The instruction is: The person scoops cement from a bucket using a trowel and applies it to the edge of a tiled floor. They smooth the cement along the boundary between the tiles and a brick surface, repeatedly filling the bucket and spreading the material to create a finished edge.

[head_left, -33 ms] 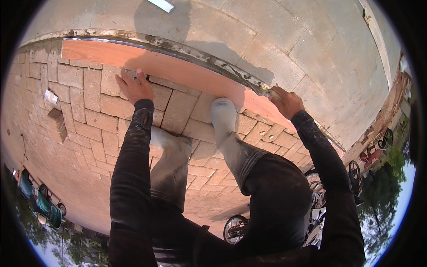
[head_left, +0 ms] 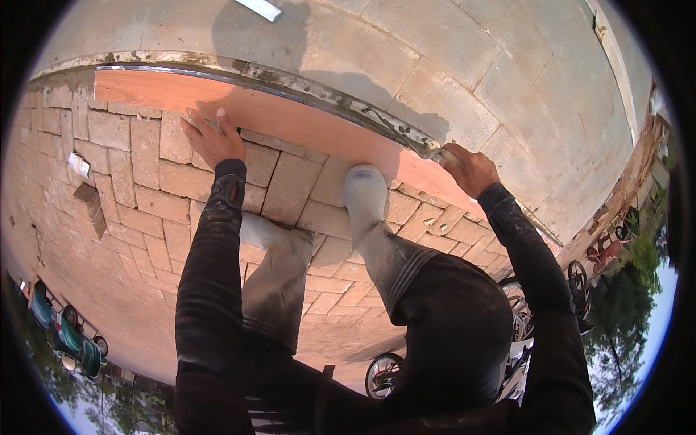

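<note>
A long orange wood-grain board stands along the edge of a grey tiled ledge. My left hand is at the board's lower left part, fingers spread, the thumb lying over its face. Toward the board's right end, my right hand is closed round a small trowel. Its handle is mostly hidden in my fingers, and the metal blade touches the ledge's edge. Wet grey mortar runs in a rough strip between the board and the tiles.
My pale boots stand on brick paving below the board. On the left lie a broken brick piece and a crumpled wrapper. A white strip rests on the tiles. Motorcycles are parked behind me.
The view has shifted slightly. My left hand sits a touch higher and further left against the board; the right hand keeps its place with the trowel.
</note>
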